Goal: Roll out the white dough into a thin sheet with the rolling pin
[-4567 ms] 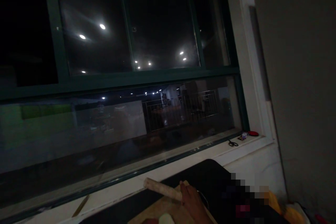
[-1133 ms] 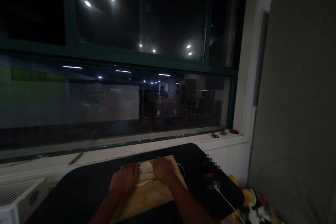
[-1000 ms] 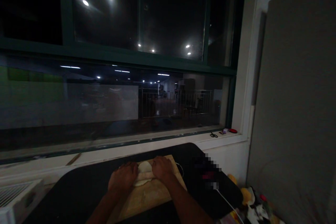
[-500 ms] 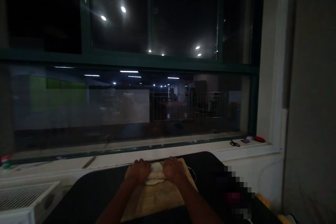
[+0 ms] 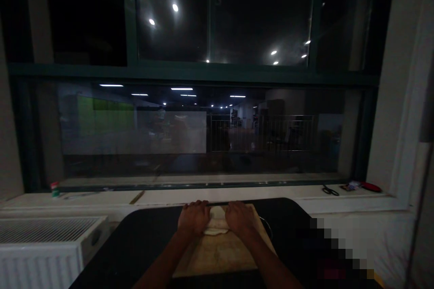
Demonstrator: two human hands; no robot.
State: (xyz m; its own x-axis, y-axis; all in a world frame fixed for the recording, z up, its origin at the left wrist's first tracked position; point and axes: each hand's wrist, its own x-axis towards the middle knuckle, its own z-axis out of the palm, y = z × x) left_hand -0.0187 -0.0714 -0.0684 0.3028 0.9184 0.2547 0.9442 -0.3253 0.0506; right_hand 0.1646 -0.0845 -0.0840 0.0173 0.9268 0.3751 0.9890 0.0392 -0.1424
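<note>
A pale flat piece of dough lies near the far end of a wooden board. Across it runs what looks like a pale rolling pin, hard to tell from the dough in the dim light. My left hand is closed over its left end, fingers curled and knuckles up. Over the right end, my right hand is closed in the same way. Both palms face down, and they hide the ends of the pin and the dough's side edges.
The board rests on a black table against a white windowsill. Black scissors and a red object lie on the sill's right. A small red-and-green container stands at its left, above a white radiator.
My view has turned left, so everything sits farther right in the picture. Both hands keep their closed hold over the dough, with little clear shift on the board.
</note>
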